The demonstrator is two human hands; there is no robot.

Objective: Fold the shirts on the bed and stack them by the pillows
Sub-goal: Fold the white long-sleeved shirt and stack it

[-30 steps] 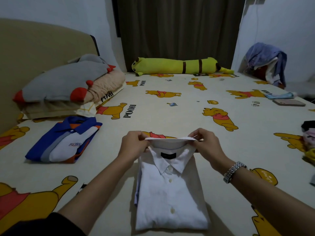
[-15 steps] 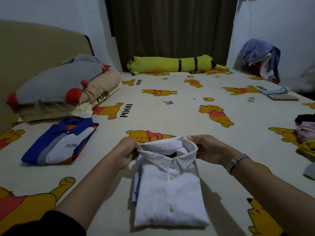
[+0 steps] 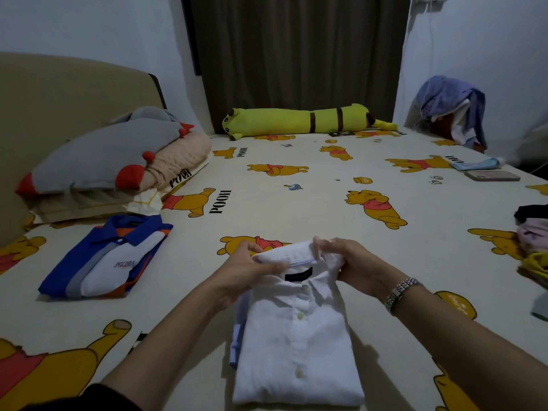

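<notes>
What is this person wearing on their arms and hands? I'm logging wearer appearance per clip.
The right hand has a silver metal link watch at the wrist, forearm bare. The left hand is bare, with a dark sleeve showing near the frame's bottom edge.

Left arm (image 3: 166, 330): bare forearm, dark sleeve (image 3: 89, 398) at the upper arm.
Right wrist: silver link-band watch (image 3: 401, 292).
</notes>
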